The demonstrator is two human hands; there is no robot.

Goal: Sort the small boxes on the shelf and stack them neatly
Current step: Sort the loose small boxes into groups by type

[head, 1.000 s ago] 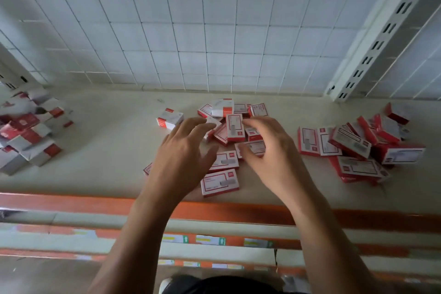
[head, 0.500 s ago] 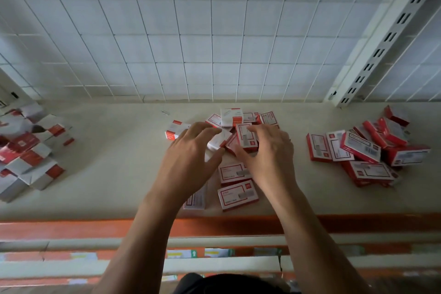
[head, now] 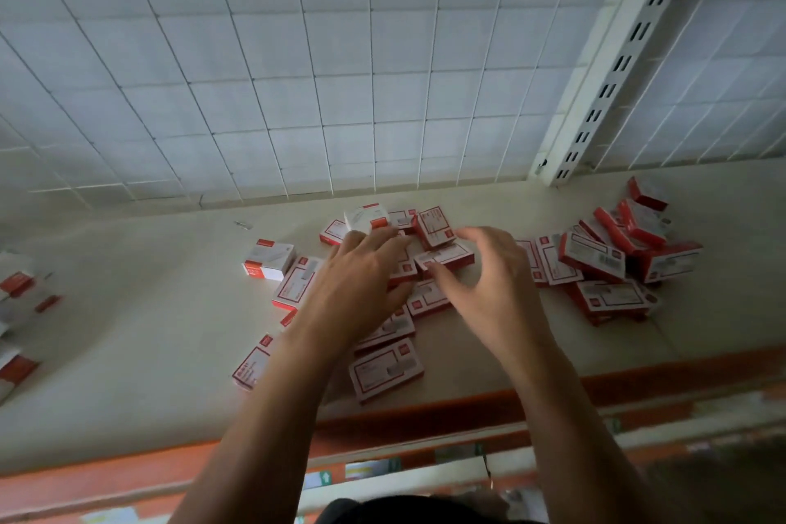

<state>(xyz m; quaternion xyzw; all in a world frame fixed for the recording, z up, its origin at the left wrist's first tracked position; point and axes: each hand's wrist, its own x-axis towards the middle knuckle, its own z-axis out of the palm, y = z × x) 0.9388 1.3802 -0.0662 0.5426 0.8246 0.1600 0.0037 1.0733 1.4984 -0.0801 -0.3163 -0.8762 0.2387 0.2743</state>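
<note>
On the shelf (head: 149, 332), the pile (head: 442, 260) is still unstacked

Small red-and-white boxes lie scattered mid-shelf. Half a second ago both hands clawed together over them. Now the left hand (head: 361, 281) lies flat on the pile's left side, fingers straight, gripping nothing. The right hand (head: 489, 285) has drawn to the pile's right edge, loosely curled and empty. Gathering looks barely begun. Right of the pile sits a second heap (head: 612, 264); far left, a third heap (head: 17, 285).

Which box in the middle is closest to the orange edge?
The flat, label-up box lying farthest forward in the middle pile, almost at the orange edge.
</note>
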